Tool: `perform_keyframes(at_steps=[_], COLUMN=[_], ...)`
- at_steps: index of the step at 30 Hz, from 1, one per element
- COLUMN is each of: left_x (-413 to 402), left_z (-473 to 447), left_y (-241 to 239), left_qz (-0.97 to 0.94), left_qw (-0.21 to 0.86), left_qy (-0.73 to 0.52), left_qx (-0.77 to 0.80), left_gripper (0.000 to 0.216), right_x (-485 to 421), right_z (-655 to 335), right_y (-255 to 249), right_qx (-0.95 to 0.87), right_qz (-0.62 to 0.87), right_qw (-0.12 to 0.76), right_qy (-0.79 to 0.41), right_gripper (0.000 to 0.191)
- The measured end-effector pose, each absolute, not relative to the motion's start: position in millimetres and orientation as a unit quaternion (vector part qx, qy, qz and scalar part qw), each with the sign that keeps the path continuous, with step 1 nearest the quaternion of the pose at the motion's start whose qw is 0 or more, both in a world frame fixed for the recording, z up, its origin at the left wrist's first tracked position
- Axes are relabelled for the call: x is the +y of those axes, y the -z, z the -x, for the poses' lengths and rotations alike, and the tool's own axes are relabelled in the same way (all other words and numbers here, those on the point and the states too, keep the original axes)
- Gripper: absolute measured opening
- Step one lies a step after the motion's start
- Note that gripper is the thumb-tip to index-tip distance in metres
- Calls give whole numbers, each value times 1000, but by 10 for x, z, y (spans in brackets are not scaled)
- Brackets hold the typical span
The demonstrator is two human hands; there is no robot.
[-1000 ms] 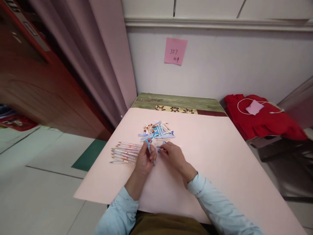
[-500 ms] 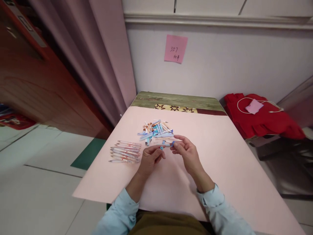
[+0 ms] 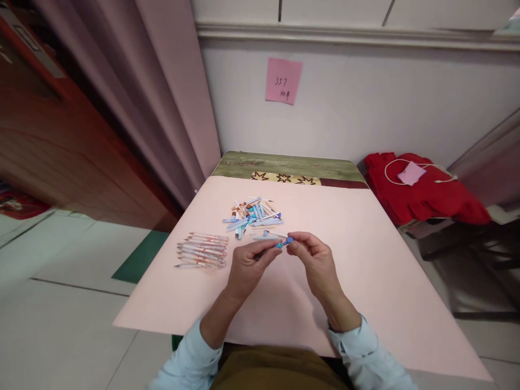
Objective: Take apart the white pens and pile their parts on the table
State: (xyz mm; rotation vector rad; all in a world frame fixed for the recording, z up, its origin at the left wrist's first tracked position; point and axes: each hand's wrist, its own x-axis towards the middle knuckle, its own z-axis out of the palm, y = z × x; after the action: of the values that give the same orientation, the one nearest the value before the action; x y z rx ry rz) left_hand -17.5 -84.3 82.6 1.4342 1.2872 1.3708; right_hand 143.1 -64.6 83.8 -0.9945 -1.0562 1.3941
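Note:
My left hand (image 3: 248, 268) is closed around a slim pen part whose light-blue end (image 3: 278, 245) pokes out at the fingertips. Most of that part is hidden by the fingers. My right hand (image 3: 319, 262) pinches a small blue pen piece (image 3: 288, 240) between thumb and forefinger. The two pieces meet in line between the hands, just above the table; whether they are joined I cannot tell. Beyond the hands lies a heap of loose pen parts (image 3: 264, 222), blue, white and brown. To the left, several patterned pens (image 3: 202, 252) lie side by side, tips pointing left.
Pale pink sheeting (image 3: 365, 303) covers the table, with a green wood-patterned surface (image 3: 292, 161) behind it. A red cloth (image 3: 398, 200) with a white cable (image 3: 388, 172) lies at the right. A pink note (image 3: 283, 81) hangs on the wall, beside a curtain (image 3: 174, 81).
The light-blue end in my left hand has come up against the blue piece in my right; before, it pointed toward me, apart from it. The camera view has shifted slightly right.

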Motion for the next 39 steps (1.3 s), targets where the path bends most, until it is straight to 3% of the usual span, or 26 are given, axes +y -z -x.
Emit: perform_keyframes(at_steps=[18, 25, 29, 34, 39], left_x=[-888, -910, -920, -931, -912], left_z=[68, 89, 69, 44, 30], left_y=[-1039, -1168, -1176, -1247, -1208], left_qz=[-645, -612, -624, -687, -682], left_qw=[289, 337, 306, 235, 250], left_qy=[-508, -517, -517, -477, -458], left_qx=[491, 494, 499, 494, 512], left_gripper=[23, 25, 24, 25, 21], right_x=[-727, -717, -677, -658, -624], right_z=[-1580, -1655, -1693, -1725, -1774], right_y=[-950, -1046, -1039, -995, -932], right_qx=[-474, -507, -508, -506, -514], right_qz=[387, 394, 393, 356, 367], right_qw=[533, 502, 489, 501, 525], right_qy=[-584, -579, -590, -605, -571], right_gripper=[23, 24, 24, 21, 19])
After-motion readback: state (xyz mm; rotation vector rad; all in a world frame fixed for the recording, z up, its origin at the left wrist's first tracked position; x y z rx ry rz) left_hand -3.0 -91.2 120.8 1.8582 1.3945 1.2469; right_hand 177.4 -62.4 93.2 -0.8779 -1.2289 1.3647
